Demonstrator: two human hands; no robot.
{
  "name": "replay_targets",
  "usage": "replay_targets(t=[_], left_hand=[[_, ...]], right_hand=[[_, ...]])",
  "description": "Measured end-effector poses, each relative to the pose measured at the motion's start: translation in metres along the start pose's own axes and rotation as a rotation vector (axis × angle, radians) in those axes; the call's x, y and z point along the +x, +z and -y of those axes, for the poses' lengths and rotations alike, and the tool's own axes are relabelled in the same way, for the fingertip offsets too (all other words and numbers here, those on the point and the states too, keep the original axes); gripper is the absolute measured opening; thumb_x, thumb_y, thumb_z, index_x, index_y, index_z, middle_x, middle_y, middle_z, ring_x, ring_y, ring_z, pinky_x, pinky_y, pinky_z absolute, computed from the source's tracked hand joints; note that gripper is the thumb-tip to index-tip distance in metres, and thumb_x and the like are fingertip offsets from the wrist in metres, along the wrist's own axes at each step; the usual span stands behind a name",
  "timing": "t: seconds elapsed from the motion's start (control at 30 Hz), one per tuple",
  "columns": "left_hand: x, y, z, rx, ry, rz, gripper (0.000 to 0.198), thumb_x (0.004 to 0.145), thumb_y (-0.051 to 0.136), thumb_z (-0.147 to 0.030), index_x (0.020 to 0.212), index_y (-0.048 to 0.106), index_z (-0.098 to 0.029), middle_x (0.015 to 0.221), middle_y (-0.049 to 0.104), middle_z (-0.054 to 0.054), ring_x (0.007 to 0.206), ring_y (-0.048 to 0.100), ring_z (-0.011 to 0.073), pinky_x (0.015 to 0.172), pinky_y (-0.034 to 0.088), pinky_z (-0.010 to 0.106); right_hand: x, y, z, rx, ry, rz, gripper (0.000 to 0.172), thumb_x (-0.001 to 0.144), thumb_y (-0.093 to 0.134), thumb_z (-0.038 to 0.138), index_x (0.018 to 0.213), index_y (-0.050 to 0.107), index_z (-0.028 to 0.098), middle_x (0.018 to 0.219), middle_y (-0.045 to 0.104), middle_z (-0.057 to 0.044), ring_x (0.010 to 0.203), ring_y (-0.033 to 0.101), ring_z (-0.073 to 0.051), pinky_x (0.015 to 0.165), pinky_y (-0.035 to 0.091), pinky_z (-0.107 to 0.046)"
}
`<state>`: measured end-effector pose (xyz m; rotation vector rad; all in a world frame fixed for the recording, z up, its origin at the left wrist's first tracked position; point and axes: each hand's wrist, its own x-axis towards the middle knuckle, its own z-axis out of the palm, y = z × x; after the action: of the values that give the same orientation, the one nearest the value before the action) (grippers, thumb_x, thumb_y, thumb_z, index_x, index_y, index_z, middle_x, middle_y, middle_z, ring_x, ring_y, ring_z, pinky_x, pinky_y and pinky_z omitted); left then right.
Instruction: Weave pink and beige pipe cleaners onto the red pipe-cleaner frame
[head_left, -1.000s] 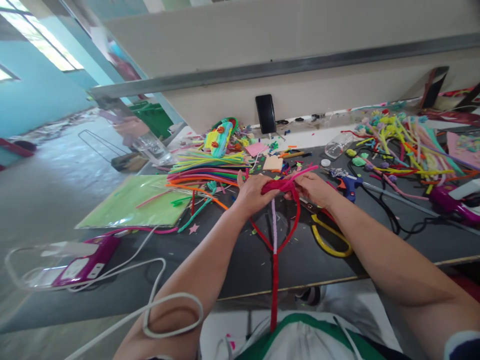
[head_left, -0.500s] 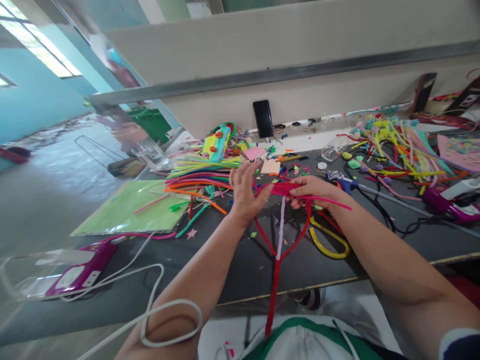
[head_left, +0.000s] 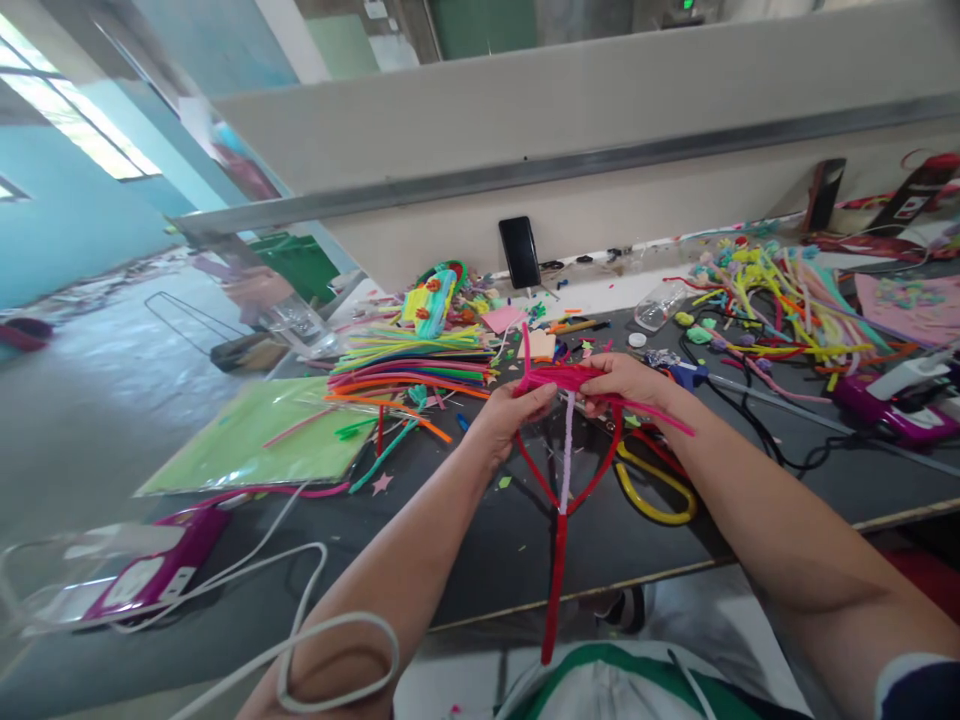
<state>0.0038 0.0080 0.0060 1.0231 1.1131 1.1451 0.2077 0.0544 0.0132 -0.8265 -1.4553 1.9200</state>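
Between my hands is a pipe-cleaner figure: a magenta wound band point(head_left: 564, 378) across the top, a lilac middle stem point(head_left: 567, 455), red side pieces meeting at a point, and a red stalk point(head_left: 555, 590) hanging towards my lap. My left hand point(head_left: 506, 415) pinches the band's left end, where a pink stem end point(head_left: 526, 345) sticks up. My right hand point(head_left: 619, 382) grips its right end, fingers partly hidden behind it. Another loose pink end point(head_left: 664, 415) runs across my right wrist. Yellow-handled scissors point(head_left: 656, 490) lie below my right hand.
Bundled pipe cleaners point(head_left: 412, 360) and a green packet point(head_left: 255, 430) lie left. A phone point(head_left: 520, 252) leans on the partition. Purple devices point(head_left: 161, 560) with a white cable, a blue glue gun point(head_left: 686, 374), and a tangled pile of stems point(head_left: 787, 300) surround the work.
My left hand's raised, spread fingers have come down and closed on the band's left end. A pink stem end now stands upright there. My right hand keeps its grip.
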Motion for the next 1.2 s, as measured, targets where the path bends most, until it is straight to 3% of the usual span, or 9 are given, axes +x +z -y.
replay_targets(t=[0.1, 0.2, 0.57, 0.8, 1.03, 1.2], left_hand=[[-0.002, 0.002, -0.002, -0.064, -0.018, -0.042, 0.036, 0.054, 0.084, -0.033, 0.079, 0.069, -0.011, 0.069, 0.066, 0.004, 0.057, 0.058, 0.0096, 0.062, 0.048, 0.024], [-0.001, 0.001, -0.002, -0.057, -0.008, 0.000, 0.035, 0.053, 0.085, -0.030, 0.079, 0.070, -0.010, 0.069, 0.067, 0.004, 0.057, 0.058, 0.0090, 0.063, 0.047, 0.023], [0.002, -0.004, 0.004, -0.041, 0.005, 0.117, 0.037, 0.049, 0.085, -0.020, 0.082, 0.074, -0.010, 0.073, 0.072, 0.007, 0.071, 0.065, 0.0167, 0.078, 0.048, 0.029], [-0.001, -0.005, -0.002, -0.045, -0.049, 0.238, 0.040, 0.052, 0.084, -0.019, 0.089, 0.074, -0.012, 0.080, 0.072, 0.006, 0.075, 0.065, 0.0160, 0.078, 0.048, 0.026], [0.001, -0.004, -0.001, -0.002, -0.127, 0.072, 0.030, 0.057, 0.083, -0.028, 0.078, 0.072, -0.009, 0.067, 0.068, 0.005, 0.058, 0.060, 0.0101, 0.066, 0.049, 0.025], [0.004, -0.009, -0.002, -0.036, -0.086, 0.025, 0.027, 0.059, 0.081, -0.027, 0.073, 0.069, -0.009, 0.063, 0.065, 0.004, 0.055, 0.058, 0.0086, 0.059, 0.048, 0.021]], right_hand=[[-0.004, 0.002, 0.004, -0.032, 0.037, 0.062, 0.030, 0.066, 0.075, 0.022, 0.090, 0.060, 0.014, 0.072, 0.069, -0.003, 0.053, 0.065, -0.013, 0.053, 0.056, -0.023], [-0.004, 0.001, 0.003, -0.064, 0.066, 0.096, 0.029, 0.067, 0.075, 0.026, 0.087, 0.059, 0.013, 0.072, 0.068, -0.002, 0.053, 0.065, -0.011, 0.055, 0.056, -0.023], [0.003, 0.003, -0.007, -0.280, 0.084, 0.080, 0.030, 0.071, 0.071, 0.033, 0.091, 0.058, 0.016, 0.072, 0.065, 0.000, 0.054, 0.064, -0.012, 0.054, 0.056, -0.024], [0.007, 0.008, -0.009, -0.377, 0.091, -0.006, 0.019, 0.068, 0.067, 0.022, 0.083, 0.058, 0.017, 0.062, 0.061, 0.003, 0.048, 0.061, -0.011, 0.049, 0.054, -0.023], [0.008, 0.010, -0.009, -0.401, 0.080, -0.066, 0.016, 0.065, 0.066, 0.018, 0.079, 0.058, 0.016, 0.058, 0.062, 0.003, 0.046, 0.060, -0.010, 0.047, 0.052, -0.020], [0.006, 0.012, -0.003, -0.388, 0.079, -0.092, 0.015, 0.067, 0.068, 0.019, 0.075, 0.057, 0.016, 0.056, 0.062, 0.003, 0.045, 0.060, -0.010, 0.045, 0.050, -0.018]])
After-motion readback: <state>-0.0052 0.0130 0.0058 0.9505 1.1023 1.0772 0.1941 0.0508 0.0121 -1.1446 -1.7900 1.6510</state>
